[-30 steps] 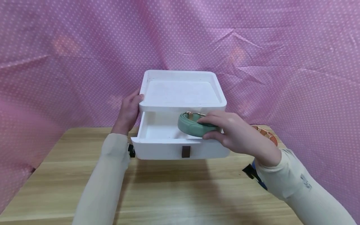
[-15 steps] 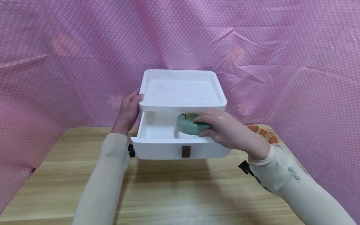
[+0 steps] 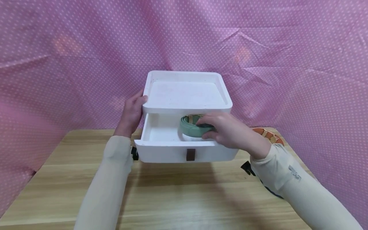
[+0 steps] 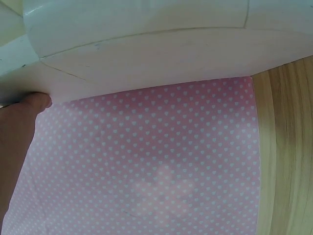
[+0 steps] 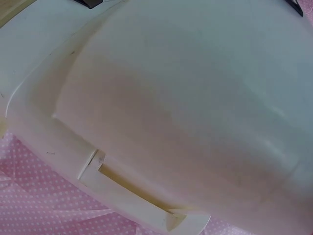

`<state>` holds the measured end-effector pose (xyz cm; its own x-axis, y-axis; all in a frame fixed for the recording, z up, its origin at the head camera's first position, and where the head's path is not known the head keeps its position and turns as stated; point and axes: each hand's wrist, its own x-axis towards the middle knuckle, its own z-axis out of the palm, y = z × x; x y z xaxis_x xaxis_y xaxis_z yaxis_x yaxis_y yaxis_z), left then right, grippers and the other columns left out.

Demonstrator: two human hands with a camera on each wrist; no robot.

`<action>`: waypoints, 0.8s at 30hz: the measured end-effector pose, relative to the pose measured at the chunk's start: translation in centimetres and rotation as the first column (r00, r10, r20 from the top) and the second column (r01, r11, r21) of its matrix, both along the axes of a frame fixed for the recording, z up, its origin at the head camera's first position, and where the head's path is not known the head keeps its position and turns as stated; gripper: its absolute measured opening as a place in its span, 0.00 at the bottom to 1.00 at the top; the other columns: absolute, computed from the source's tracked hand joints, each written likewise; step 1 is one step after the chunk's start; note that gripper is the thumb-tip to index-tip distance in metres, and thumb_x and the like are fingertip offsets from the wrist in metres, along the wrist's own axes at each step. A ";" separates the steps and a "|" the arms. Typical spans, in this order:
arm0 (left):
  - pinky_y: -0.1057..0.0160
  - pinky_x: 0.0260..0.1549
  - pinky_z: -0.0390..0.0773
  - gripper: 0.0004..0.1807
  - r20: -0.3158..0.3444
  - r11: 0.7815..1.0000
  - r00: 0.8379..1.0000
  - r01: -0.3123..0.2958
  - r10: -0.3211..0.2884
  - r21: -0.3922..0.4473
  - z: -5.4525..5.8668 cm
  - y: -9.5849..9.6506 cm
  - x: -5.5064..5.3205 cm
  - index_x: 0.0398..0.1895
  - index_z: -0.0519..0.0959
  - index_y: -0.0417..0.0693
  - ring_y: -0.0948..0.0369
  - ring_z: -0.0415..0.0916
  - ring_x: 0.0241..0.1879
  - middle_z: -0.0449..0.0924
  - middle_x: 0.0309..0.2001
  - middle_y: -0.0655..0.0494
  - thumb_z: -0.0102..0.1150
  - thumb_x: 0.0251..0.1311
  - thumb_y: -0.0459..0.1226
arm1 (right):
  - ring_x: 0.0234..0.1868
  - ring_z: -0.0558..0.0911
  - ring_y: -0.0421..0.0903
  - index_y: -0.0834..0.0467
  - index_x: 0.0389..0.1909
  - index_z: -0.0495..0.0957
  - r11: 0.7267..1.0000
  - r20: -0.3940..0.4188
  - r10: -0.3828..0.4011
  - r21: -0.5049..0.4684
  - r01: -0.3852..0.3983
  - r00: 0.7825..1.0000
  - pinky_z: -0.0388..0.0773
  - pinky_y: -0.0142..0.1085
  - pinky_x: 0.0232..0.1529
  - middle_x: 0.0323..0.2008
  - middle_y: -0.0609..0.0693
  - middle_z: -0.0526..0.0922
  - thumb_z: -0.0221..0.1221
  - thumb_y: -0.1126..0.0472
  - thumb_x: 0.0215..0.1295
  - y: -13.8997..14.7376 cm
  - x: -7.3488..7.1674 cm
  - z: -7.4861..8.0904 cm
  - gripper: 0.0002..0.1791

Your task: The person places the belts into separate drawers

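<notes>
On the right hand (image 3: 230, 129), I have the fingers curled over the rim of a coiled green belt (image 3: 191, 130), with the thumb pressed to its outside. I judge the pinch sits on the right part of the coil to keep the turns together. The belt is within the pulled-out drawer (image 3: 162, 152), right of its middle; I can't tell whether it touches the floor.

The left hand (image 3: 131, 111) grips the left edge of the white box (image 3: 184, 94), thumb over the rim. Its left wrist view shows that thumb against the pale wall, and I take the hold as steadying. The right wrist view gives me mostly pale surface, no fingers.

Around the coil, room is tight: the shallow top tray overhangs behind it, the drawer's front wall, with its brown tab (image 3: 190, 155), rises before it, and my own hand hides the drawer's right end. Past the right forearm, an orange strap (image 3: 269, 136) with gold-coloured pieces lies on the wooden table (image 3: 57, 179), partly hidden by the sleeve (image 3: 287, 179). Pink dotted cloth (image 3: 184, 35) hangs behind everything.
</notes>
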<state>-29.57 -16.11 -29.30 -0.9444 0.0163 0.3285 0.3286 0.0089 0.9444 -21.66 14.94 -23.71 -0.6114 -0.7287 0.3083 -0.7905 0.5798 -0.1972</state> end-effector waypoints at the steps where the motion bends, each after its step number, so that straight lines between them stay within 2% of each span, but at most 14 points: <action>1: 0.58 0.62 0.70 0.28 0.004 1.000 1.000 -0.002 0.002 -0.001 0.0 0.0 0.0 0.74 0.62 0.54 0.55 0.63 0.68 0.62 0.72 0.55 0.46 0.72 0.46 | 0.49 0.79 0.46 0.61 0.50 0.82 1.000 0.005 -0.001 0.002 0.001 1.000 0.78 0.45 0.51 0.46 0.50 0.83 0.71 0.66 0.54 0.0 -0.1 0.0 0.20; 5: 0.58 0.63 0.69 0.28 0.005 1.000 1.000 -0.006 0.006 0.004 -0.1 0.1 0.0 0.74 0.61 0.53 0.55 0.63 0.68 0.63 0.72 0.54 0.46 0.72 0.45 | 0.46 0.79 0.45 0.61 0.51 0.82 1.000 0.031 -0.007 0.022 0.006 1.000 0.79 0.42 0.48 0.46 0.50 0.82 0.69 0.68 0.56 -0.2 -0.4 0.1 0.20; 11: 0.58 0.65 0.66 0.29 0.003 1.000 1.000 -0.007 0.007 -0.008 -0.1 0.1 0.0 0.75 0.60 0.52 0.55 0.60 0.69 0.61 0.73 0.55 0.45 0.73 0.45 | 0.42 0.77 0.45 0.61 0.53 0.82 0.999 0.118 -0.013 0.053 0.006 0.993 0.79 0.41 0.46 0.45 0.50 0.82 0.67 0.70 0.58 -0.3 -0.6 0.4 0.20; 16: 0.57 0.63 0.68 0.28 -0.002 1.000 1.000 -0.003 0.003 -0.004 -0.1 0.1 0.1 0.75 0.61 0.54 0.55 0.62 0.69 0.62 0.72 0.55 0.45 0.73 0.45 | 0.44 0.78 0.45 0.60 0.54 0.82 0.998 0.197 -0.005 0.067 -0.008 0.980 0.79 0.44 0.51 0.47 0.49 0.82 0.64 0.74 0.57 -0.4 -1.1 0.3 0.22; 19: 0.57 0.63 0.69 0.28 0.000 1.000 1.000 -0.004 0.004 0.001 -0.1 0.1 0.1 0.74 0.61 0.54 0.54 0.62 0.68 0.62 0.72 0.55 0.45 0.73 0.45 | 0.47 0.78 0.45 0.60 0.55 0.82 0.998 0.214 0.001 0.065 -0.016 0.977 0.77 0.46 0.54 0.48 0.49 0.82 0.63 0.76 0.56 -0.6 -1.4 0.3 0.23; 24: 0.56 0.62 0.70 0.28 0.008 1.000 1.000 -0.020 0.020 0.004 -0.1 0.1 0.1 0.74 0.62 0.56 0.54 0.63 0.68 0.62 0.72 0.55 0.46 0.72 0.46 | 0.48 0.78 0.43 0.57 0.55 0.82 0.997 0.231 -0.010 0.082 -0.009 0.973 0.77 0.42 0.54 0.49 0.47 0.82 0.63 0.75 0.56 -0.8 -1.6 0.4 0.24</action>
<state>-29.42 -16.06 -29.37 -0.9472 -0.0037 0.3207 0.3206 0.0118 0.9471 -23.23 14.17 -23.35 -0.6594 -0.7453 0.0984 -0.7289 0.6018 -0.3265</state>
